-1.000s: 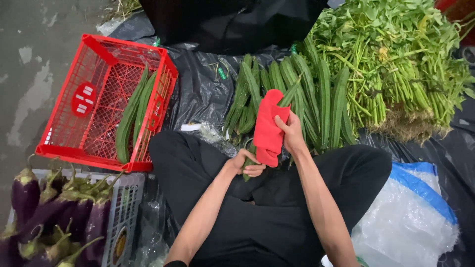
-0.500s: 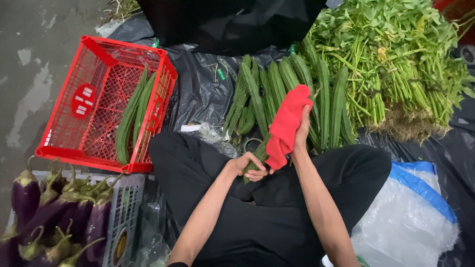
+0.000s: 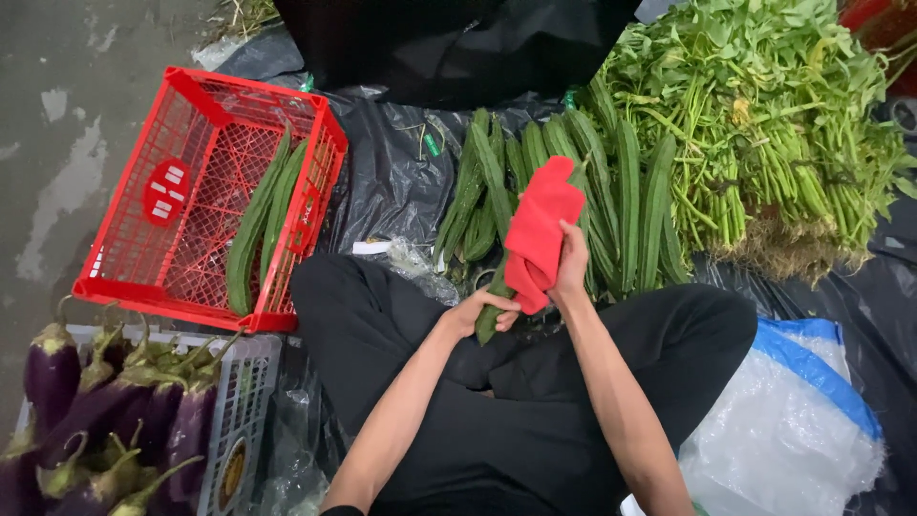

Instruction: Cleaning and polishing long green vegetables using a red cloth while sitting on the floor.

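The right hand (image 3: 571, 269) is closed around a red cloth (image 3: 541, 229), which is wrapped over the upper part of a long ridged gourd (image 3: 491, 311). The left hand (image 3: 487, 308) is closed on the gourd's lower end, just above the lap. The gourd is held tilted between the two hands, in front of the pile of gourds (image 3: 573, 182) laid on black plastic sheeting (image 3: 392, 172).

The gourd is judged to be stiff, moderately light and ridged, so a firm grip is offered at its lower end; the ridges may bruise if squeezed hard. The cloth is soft and limp and conforms to the surface.

Compared with the frame half a second earlier, the right hand and cloth are found higher along the gourd, and the cloth is bunched more upright. The left hand is unchanged in place.

Further out, two gourds lie in a red crate (image 3: 124, 287), purple eggplants (image 3: 105, 401) fill a grey crate (image 3: 244, 401), and leafy greens (image 3: 764, 124) are stacked at the right
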